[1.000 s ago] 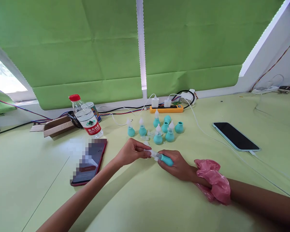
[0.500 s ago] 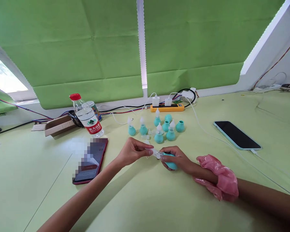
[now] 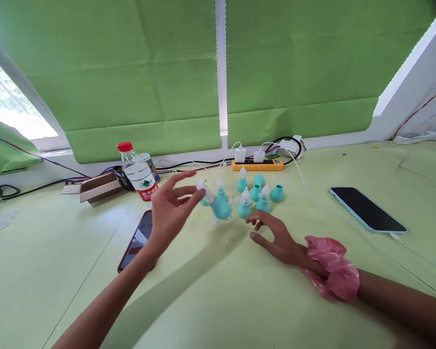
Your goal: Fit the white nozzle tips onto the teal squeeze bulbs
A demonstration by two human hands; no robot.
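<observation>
My left hand point(image 3: 172, 206) pinches a nasal aspirator point(image 3: 221, 208) by its clear nozzle, between thumb and fingers. The teal bulb hangs tilted, down and to the right. My right hand point(image 3: 272, 235) holds nothing, its fingers apart and loosely bent just above the table. Close in front of it stand assembled aspirators, one teal with a white tip point(image 3: 244, 209) and another point(image 3: 263, 202) beside it. Bare teal bulbs, including one with an open neck point(image 3: 277, 193), stand behind. Small clear parts lie around the held bulb, partly hidden by it.
At the back is a yellow power strip point(image 3: 257, 166) with white chargers and cables. A water bottle point(image 3: 140, 174), an open cardboard box point(image 3: 100, 188) and a phone point(image 3: 136, 242) are on the left. A charging phone point(image 3: 366, 209) lies on the right.
My right hand has let go of the teal bulb and opened. My left hand has lifted the aspirator by its nozzle and carried it left and away from me. The view has shifted slightly.
</observation>
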